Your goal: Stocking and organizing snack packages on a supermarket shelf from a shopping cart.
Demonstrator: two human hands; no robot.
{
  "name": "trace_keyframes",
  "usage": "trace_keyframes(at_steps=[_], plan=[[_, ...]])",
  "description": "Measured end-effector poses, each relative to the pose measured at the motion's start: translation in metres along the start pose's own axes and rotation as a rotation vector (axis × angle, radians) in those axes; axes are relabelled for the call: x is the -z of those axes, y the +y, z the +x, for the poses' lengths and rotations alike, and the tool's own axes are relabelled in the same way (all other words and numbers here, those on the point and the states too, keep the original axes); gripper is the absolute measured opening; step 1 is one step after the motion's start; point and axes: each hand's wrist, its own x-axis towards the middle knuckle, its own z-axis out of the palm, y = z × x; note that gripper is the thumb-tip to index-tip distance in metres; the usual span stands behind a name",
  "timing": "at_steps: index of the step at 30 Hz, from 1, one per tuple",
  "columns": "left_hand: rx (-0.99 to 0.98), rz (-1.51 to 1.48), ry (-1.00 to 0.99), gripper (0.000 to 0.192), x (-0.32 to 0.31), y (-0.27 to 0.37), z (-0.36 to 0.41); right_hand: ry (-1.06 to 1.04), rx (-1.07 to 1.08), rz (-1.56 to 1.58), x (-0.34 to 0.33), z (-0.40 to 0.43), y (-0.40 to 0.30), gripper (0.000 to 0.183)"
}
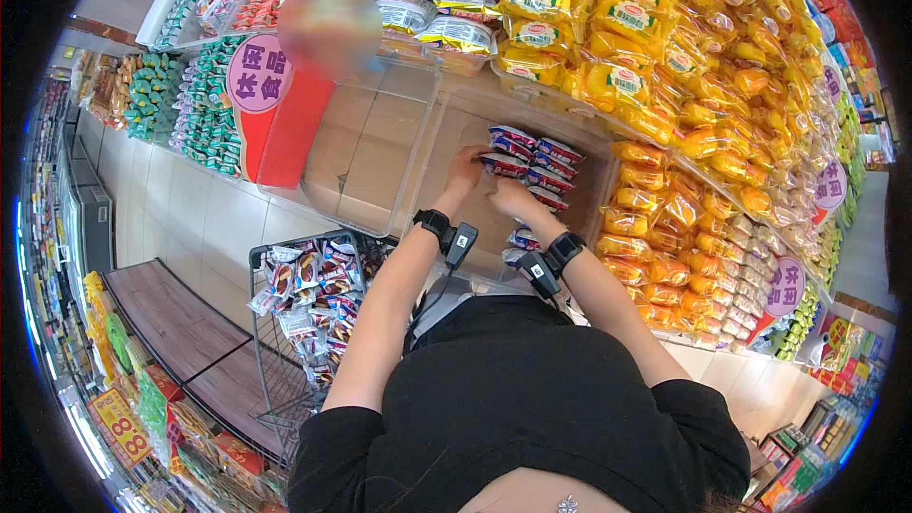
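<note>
Rows of small snack packets in blue, red and white wrappers (pixel 548 178) lie stacked in a clear plastic bin (pixel 456 114) before me. My left hand (pixel 467 169) is at the left end of the stack, its fingertips touching a packet (pixel 504 164). Whether its fingers grip that packet cannot be made out. My right hand (pixel 514 198) is just below the same packet, near the front of the stack, its fingers bent and partly hidden. A few more packets (pixel 524 237) lie nearer to me, beside my right wrist. Both wrists wear black straps with small devices.
A wire shopping cart (pixel 267 363) filled with wrapped snacks (pixel 313 299) stands at my left. Left of the bin is another clear bin (pixel 370 149) beside a red panel (pixel 296 128). Yellow-wrapped breads (pixel 627 78) are piled behind and to the right. A wood-topped bench (pixel 178 313) stands lower left.
</note>
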Motion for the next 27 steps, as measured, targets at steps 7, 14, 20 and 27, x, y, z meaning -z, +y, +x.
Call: trace_keyframes(at_steps=[7, 14, 20, 27], plan=[[0.090, -0.064, 0.008, 0.035, -0.004, 0.000, 0.007, 0.259, 0.024, 0.106, -0.013, 0.011, 0.006, 0.038], [0.239, -0.114, 0.026, 0.035, 0.020, 0.000, -0.018, 0.104, 0.027, 0.069, -0.014, 0.017, -0.012, 0.034], [0.230, -0.141, -0.431, 0.034, 0.043, 0.078, -0.057, 0.502, 0.090, 0.303, -0.066, 0.062, 0.056, 0.050], [0.209, -0.448, -0.157, 0.027, 0.112, 0.113, -0.148, -0.182, 0.149, -0.027, -0.014, 0.017, -0.005, 0.043]])
